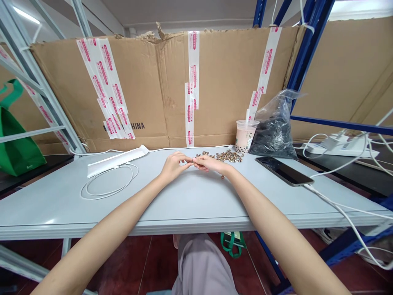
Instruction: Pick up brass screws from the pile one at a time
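Over the middle of the grey-white table, my left hand and my right hand meet fingertip to fingertip. Both are closed in a pinch around a tiny brass-coloured metal piece, mostly covered by the fingers; its exact kind is too small to make out. Just beyond my right hand lies a loose pile of similar small brass-coloured pieces, partly hidden by that hand. One single piece lies apart, close to my right wrist.
Behind the pile stand a bubble tea cup with a straw and a clear bag of dark material. A phone with white cables lies right. At left are a white paper sleeve and coiled cable. Cardboard walls the back.
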Motion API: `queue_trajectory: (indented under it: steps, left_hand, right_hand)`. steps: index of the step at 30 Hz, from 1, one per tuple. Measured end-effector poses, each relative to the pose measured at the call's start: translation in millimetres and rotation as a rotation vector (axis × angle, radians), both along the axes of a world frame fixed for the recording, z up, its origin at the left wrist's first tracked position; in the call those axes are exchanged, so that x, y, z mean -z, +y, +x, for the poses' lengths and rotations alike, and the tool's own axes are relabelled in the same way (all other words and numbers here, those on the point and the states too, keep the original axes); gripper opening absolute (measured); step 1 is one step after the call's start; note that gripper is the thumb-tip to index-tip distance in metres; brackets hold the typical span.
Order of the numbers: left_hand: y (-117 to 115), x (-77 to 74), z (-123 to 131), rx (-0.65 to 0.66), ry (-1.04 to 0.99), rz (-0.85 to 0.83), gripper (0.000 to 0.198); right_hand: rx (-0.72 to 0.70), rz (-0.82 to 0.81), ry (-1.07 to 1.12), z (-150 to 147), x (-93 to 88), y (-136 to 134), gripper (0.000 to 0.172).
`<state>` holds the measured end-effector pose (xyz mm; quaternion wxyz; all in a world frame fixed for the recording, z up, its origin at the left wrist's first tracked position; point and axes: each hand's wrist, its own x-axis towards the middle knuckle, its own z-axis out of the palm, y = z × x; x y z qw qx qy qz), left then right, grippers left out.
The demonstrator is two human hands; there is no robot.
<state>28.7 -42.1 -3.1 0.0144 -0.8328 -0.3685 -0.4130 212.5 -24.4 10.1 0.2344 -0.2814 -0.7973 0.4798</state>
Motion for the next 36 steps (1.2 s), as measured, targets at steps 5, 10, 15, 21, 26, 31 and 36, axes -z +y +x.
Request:
queue_trajectory:
  steps: [5, 10, 15, 21, 26, 31, 36]
  left_hand:
    - [1.5, 0.7, -0.6, -0.013, -0.029, 0.014, 0.015]
    - [0.0, 1.5, -1.0, 0.017, 0.022, 0.006, 0.016]
    - [1.0, 2.3, 0.2, -0.002, -0.012, 0.003, 0.015]
    - [0.5, 4.3, 0.8, 0.007, 0.005, 0.007, 0.015]
    - [1.2, 4.5, 1.1, -0.001, 0.03, -0.049, 0.015]
    - [5.0, 7.7, 0.4, -0.006, 0.066, -0.15, 0.016]
    - [11.4, 14.1, -2.0, 0.051, 0.169, -0.161, 0.016]
  right_hand:
    - [0.014, 0.017, 0.016, 3.5, 0.6, 2.8, 0.035]
    - [-0.015, 0.006, 0.023, 0.8, 6.9, 6.3, 0.042]
    - [-0.003, 0.04, -0.017, 3.5, 2.5, 5.9, 0.04]
    - [0.028, 0.13, -0.058, 2.0, 6.0, 8.0, 0.044]
    - [0.16, 0.316, -0.329, 2.6, -2.3, 0.4, 0.053]
    - [0.572, 0.489, -0.911, 26.7, -38.8, -21.7, 0.041]
    - [0.511, 0.209, -1.094, 41.1, -48.0, -27.2, 0.033]
